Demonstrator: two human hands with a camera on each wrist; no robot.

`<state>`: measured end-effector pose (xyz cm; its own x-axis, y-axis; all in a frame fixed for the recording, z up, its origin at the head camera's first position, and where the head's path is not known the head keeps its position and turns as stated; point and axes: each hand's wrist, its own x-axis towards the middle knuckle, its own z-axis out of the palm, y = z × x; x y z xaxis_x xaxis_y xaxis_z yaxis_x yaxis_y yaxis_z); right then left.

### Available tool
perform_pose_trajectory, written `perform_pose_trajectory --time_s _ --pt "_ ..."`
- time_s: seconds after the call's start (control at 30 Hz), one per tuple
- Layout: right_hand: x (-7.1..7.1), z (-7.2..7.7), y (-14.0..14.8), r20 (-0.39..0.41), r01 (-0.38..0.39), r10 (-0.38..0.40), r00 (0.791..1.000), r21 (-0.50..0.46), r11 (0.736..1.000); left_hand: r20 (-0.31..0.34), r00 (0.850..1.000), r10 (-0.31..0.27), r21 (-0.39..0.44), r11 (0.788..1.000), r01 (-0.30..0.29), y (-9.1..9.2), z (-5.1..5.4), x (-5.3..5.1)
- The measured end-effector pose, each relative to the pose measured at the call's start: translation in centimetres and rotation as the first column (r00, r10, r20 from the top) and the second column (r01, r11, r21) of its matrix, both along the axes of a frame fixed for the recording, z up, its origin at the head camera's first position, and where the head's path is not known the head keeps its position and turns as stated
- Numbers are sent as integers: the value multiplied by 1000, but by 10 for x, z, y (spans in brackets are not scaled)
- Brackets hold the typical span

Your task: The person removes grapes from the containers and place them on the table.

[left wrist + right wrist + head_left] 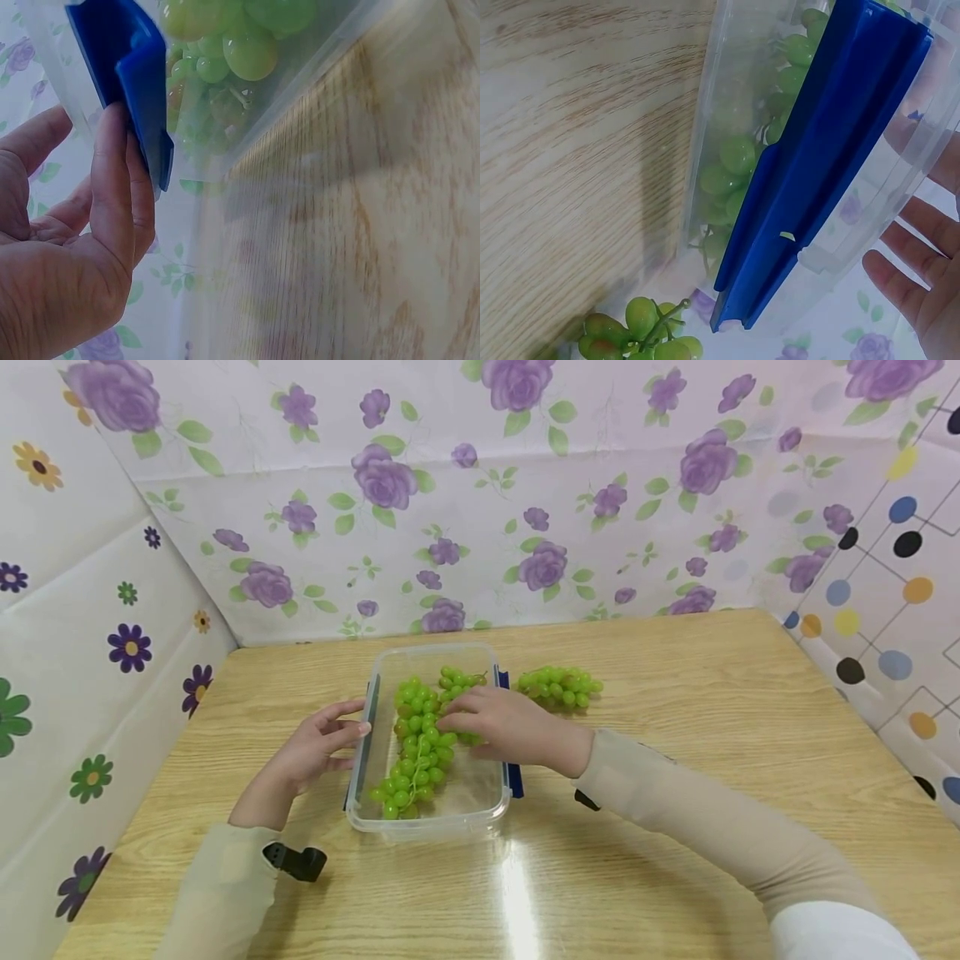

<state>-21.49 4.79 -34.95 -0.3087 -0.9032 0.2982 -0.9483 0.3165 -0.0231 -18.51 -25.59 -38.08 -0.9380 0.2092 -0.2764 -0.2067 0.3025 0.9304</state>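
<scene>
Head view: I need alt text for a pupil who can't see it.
A person's right hand is over green grapes in a clear plastic container on a wooden table; the left hand is at the container's left side. Another bunch of grapes lies to its right, before a purple-flowered backdrop.

Backs onto a white wall (465,410) with purple roses (384,477); has coloured flowers (129,648) on the left wall (52,535), linked dots (918,590) on the right wall (873,627); catches a light streak (517,893) on the wood-grained table (690,693).

worktop (720,702): woodgrain, I'm getting some glare
back wall (495,493): purple roses
left wall (60,635): cartoony flowers
right wall (885,585): coloured dots, lines
</scene>
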Motion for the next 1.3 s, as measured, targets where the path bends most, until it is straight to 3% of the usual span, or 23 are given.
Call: perform_pose_trajectory --time_s 0.27,0.97,1.3 --pt "0 -1 -4 5 6 -6 1000 56 998 -1 1000 -3 -2 1000 3 1 1 0" --pt "2 -1 -18 45 -48 45 998 86 995 -2 1000 0 -33 999 0 2 2 -1" --pt "3 -1 -25 97 -58 40 994 190 980 -2 1000 -1 -21 1000 0 3 3 1"
